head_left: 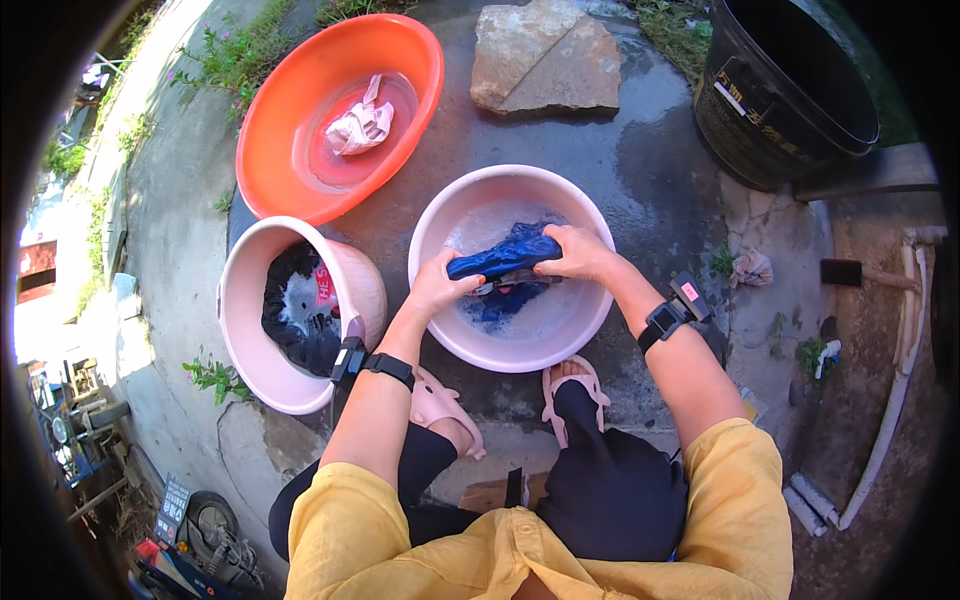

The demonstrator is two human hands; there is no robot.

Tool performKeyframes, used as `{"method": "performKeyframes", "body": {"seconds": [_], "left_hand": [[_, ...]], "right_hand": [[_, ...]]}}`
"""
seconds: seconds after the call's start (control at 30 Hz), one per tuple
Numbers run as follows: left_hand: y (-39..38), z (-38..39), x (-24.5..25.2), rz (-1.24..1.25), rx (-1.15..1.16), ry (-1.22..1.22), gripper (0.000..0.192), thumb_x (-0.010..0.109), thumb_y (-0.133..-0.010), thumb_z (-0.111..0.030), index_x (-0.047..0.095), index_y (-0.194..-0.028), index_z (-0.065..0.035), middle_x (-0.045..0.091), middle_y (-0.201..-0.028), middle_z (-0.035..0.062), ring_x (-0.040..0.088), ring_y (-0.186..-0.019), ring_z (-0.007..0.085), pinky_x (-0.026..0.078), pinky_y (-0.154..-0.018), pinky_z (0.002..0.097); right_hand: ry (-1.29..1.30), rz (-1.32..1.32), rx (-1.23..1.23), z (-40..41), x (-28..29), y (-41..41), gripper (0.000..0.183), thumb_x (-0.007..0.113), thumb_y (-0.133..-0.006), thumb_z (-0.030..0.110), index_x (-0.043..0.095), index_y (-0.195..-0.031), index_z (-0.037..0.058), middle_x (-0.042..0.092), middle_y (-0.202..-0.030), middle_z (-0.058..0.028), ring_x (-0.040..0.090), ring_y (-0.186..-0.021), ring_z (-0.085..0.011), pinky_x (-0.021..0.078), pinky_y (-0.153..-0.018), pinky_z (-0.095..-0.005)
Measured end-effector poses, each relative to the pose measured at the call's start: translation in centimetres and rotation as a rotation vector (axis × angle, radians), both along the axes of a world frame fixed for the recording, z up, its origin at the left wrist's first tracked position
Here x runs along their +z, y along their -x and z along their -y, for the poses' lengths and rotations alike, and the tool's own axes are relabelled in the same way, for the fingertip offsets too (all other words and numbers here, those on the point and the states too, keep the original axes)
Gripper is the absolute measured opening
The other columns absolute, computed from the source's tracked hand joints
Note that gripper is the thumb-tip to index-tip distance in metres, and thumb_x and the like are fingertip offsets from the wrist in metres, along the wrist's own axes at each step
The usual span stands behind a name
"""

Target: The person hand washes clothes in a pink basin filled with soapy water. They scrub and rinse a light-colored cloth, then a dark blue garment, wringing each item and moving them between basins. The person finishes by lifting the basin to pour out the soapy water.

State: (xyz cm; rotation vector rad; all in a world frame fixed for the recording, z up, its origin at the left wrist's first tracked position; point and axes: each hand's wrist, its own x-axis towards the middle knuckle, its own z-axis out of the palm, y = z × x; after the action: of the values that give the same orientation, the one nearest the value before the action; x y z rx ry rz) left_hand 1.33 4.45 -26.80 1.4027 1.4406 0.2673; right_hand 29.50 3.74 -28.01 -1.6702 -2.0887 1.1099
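A wet blue garment [504, 253] is stretched between my two hands over a pale pink plastic basin [513, 361]. My left hand [444, 283] grips its left end, thumb on top. The right end is bunched in my right hand [576, 253]. Part of the cloth hangs down into sudsy water [547, 319] in the basin. To the left, a pale pink bucket [244, 352] is tipped towards me and holds dark cloth [311, 352] with foam and a red printed patch.
An orange basin [281, 142] with a pale pink cloth [361, 127] inside lies at the upper left. Beyond my basin is a flat stone slab [546, 60]. A large black bucket [780, 97] stands at the upper right. My pink slippers [442, 409] are close to the basin's near rim.
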Motion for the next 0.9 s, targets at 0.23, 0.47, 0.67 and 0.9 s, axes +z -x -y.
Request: {"method": "performKeyframes", "body": {"seconds": [0.23, 0.47, 0.67, 0.9], "left_hand": [[-3.4, 1.3, 2.3, -0.689, -0.317, -0.448, 0.022, 0.070, -0.083, -0.022, 0.065, -0.100, -0.0088, 0.070, -0.077, 0.0154, 0.070, -0.082, 0.0352, 0.055, -0.077, 0.0451], [-2.4, -0.3, 5.5, -0.221, 0.038, -0.450, 0.018, 0.063, -0.084, -0.008, 0.067, -0.102, -0.0044, 0.069, -0.081, 0.0138, 0.067, -0.075, 0.0252, 0.054, -0.074, 0.0371], [-1.1, -0.3, 11.4, -0.023, -0.020, -0.236, 0.026, 0.074, -0.078, -0.022, 0.069, -0.097, -0.0044, 0.071, -0.087, 0.0156, 0.069, -0.083, 0.0264, 0.052, -0.081, 0.0361], [-1.1, 2.2, 19.3, -0.779, -0.343, -0.690, 0.023, 0.064, -0.083, -0.007, 0.060, -0.105, -0.0047, 0.066, -0.094, 0.0198, 0.069, -0.090, 0.0363, 0.056, -0.079, 0.0449]], "right_hand": [[-0.123, 0.400, -0.200, 2.0, 1.8, 0.2, 0.017, 0.065, -0.080, 0.011, 0.066, -0.097, 0.0092, 0.067, -0.094, -0.0194, 0.068, -0.092, -0.0357, 0.0537, -0.082, -0.0460], [0.100, -0.191, -0.450, -0.2, 5.5, -0.9, 0.034, 0.058, -0.080, 0.014, 0.071, -0.111, 0.0090, 0.071, -0.100, -0.0200, 0.068, -0.090, -0.0380, 0.0521, -0.083, -0.0392], [0.064, -0.302, -0.336, -0.4, 13.8, -1.7, 0.026, 0.064, -0.076, 0.016, 0.069, -0.099, 0.0045, 0.069, -0.087, -0.0158, 0.067, -0.083, -0.0277, 0.0512, -0.076, -0.0361], [-0.219, 0.462, -0.144, 2.2, 21.5, -0.7, 0.022, 0.063, -0.076, 0.014, 0.069, -0.097, 0.0100, 0.071, -0.096, -0.0166, 0.068, -0.095, -0.0358, 0.0540, -0.083, -0.0442]]}}
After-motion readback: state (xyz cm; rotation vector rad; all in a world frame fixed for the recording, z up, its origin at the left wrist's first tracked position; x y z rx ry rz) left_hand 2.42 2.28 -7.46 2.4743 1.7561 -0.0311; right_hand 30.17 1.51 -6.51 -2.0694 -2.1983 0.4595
